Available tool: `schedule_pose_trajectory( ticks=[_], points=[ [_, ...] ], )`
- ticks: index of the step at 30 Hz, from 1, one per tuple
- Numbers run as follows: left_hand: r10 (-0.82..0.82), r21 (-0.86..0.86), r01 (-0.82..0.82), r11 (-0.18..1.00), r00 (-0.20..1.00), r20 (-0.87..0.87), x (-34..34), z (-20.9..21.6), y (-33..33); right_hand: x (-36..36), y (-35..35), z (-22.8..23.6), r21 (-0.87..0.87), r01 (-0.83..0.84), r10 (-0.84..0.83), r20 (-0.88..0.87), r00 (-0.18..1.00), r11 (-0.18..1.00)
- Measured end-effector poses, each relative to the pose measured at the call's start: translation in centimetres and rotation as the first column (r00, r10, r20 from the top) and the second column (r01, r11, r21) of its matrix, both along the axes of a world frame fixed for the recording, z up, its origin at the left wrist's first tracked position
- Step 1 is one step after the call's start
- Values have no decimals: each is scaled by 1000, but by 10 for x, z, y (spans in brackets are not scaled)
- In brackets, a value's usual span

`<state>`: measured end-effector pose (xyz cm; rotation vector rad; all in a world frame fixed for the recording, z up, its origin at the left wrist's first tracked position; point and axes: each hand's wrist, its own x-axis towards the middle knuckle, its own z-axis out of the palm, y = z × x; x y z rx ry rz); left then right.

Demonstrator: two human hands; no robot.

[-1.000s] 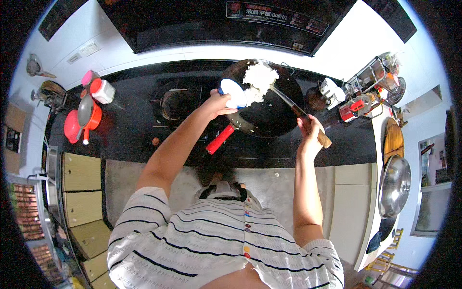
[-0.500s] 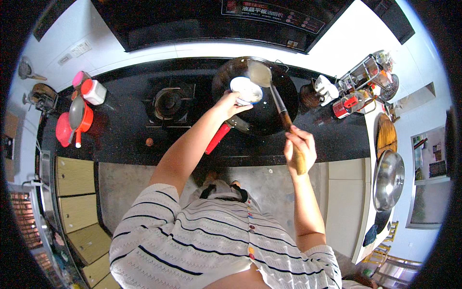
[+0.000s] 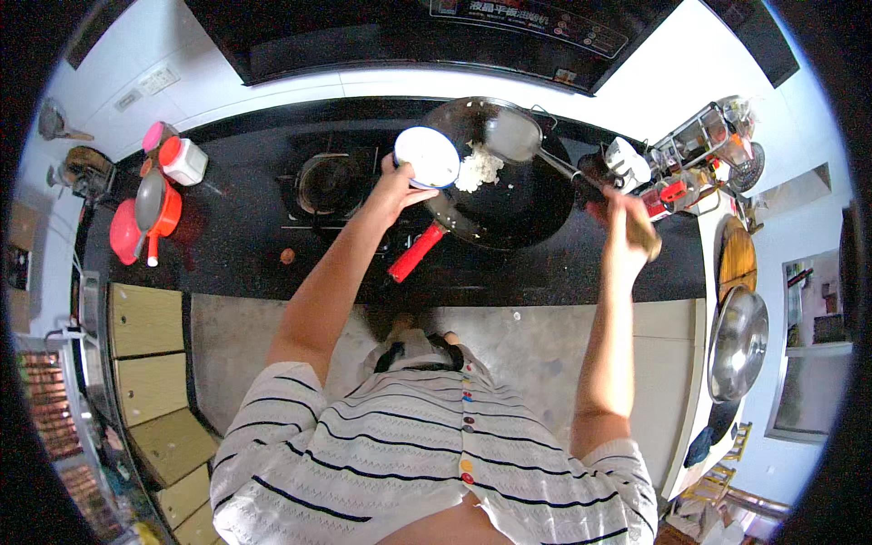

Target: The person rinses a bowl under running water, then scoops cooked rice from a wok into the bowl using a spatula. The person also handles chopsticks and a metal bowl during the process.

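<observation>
Over the left rim of the wok (image 3: 527, 211), the left hand (image 3: 396, 193) grips a white bowl (image 3: 427, 156) by its near-left edge, while the right hand (image 3: 623, 225), motion-blurred, is closed around the handle of a metal spatula (image 3: 514, 136). The spatula's long axis runs from the right hand forward and leftward to its blade. The white rice (image 3: 479, 170) lies in the wok, just right of the bowl, on the blade's near-left side, closer to the left hand.

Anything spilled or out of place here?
A small brown object lies alone on the black counter, front-left of the bare burner; too small to identify. White bits lie in the wok near its red handle, apart from the main clump.
</observation>
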<state>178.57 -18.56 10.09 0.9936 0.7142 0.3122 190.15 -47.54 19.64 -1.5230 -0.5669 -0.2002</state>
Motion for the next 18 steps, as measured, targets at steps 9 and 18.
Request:
schedule_pose_trajectory(
  ticks=[9, 18],
  points=[
    [-113, 121, 95, 988, 982, 153, -44, -3, 26, 193, -27, -45, -344, -1, -71, -195, 978, 939],
    [-122, 105, 110, 988, 986, 114, -58, -18, 34, 141, 0, -129, 242, -80, 230, -693, 683, 967]
  ],
)
